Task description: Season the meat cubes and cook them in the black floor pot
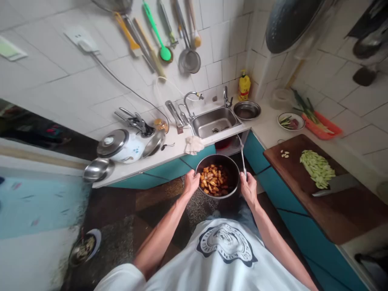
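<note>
A dark round pot (234,190) with browned, glazed chunks of food (214,180) in it is held in the air in front of my body. My left hand (191,182) is closed on its left side, fingers at the rim. At the opposite side, my right hand (249,188) is closed at the pot's edge and also grips a slender metal utensil (243,155) that points up and away from me. The utensil's far end is too small to tell its kind. My fingers hide the spots where the pot is gripped.
Ahead is a counter with a steel sink (215,121), a cloth (194,144) and a rice cooker (121,145). To the right, a cutting board (291,169) bears sliced green vegetable (317,167), garlic cloves (285,154) and a cleaver (339,185). A bin (96,238) stands on the floor at left.
</note>
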Tool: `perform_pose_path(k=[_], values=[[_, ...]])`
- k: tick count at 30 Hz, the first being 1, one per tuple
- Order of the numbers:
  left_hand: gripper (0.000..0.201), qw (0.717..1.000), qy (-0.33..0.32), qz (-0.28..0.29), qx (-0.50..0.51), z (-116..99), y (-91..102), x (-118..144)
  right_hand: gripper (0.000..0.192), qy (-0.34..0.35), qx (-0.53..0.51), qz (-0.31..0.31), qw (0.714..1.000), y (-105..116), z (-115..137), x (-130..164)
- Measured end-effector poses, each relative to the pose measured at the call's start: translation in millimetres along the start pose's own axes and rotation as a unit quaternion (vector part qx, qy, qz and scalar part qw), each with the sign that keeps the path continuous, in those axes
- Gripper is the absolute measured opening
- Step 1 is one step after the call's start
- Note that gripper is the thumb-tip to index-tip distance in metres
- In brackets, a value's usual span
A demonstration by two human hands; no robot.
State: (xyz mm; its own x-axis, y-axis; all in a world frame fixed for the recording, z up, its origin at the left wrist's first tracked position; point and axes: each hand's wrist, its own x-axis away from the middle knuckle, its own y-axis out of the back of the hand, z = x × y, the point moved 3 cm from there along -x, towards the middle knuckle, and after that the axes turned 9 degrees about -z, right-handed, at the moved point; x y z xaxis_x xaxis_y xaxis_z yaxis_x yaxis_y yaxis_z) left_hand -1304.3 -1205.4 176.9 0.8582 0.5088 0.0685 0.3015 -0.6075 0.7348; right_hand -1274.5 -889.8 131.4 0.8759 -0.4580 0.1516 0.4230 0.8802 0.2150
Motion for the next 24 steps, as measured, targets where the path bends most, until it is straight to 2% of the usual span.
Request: perform_pose_path(k=[6, 9, 11, 14, 18, 21, 24], values=[[0.043, 0.999, 0.002, -0.041, -0.033, -92, -52.8, -83, 0.078, 0.106, 0.056, 0.116, 0.986, 42, 44, -144], [0.042, 0.998, 0.009, -0.055, -0.044, -138, -77.2, -128, 0.077, 0.147, 0.100, 0.161, 0.971, 60, 64, -200], [0.041, 0.997, 0.000, -0.055, -0.052, -169, -95.4, -160, 0.075, 0.157, 0.124, 0.191, 0.961, 63, 73, -230], [0.038, 0.996, -0.025, -0.047, -0.074, -211, -125.8, -208, 0.071, 0.148, 0.152, 0.234, 0.949, 52, 81, -264], [0.035, 0.989, -0.080, -0.026, -0.120, -261, -168.5, -272, 0.070, 0.117, 0.228, 0.262, 0.931, 17, 95, -303], [0.035, 0.979, -0.127, -0.003, -0.158, -292, -197.8, -317, 0.067, 0.095, 0.308, 0.252, 0.912, -10, 113, -334], [0.030, 0.970, -0.165, 0.027, -0.175, -321, -222.1, -358, 0.065, 0.090, 0.368, 0.222, 0.899, -24, 132, -370]])
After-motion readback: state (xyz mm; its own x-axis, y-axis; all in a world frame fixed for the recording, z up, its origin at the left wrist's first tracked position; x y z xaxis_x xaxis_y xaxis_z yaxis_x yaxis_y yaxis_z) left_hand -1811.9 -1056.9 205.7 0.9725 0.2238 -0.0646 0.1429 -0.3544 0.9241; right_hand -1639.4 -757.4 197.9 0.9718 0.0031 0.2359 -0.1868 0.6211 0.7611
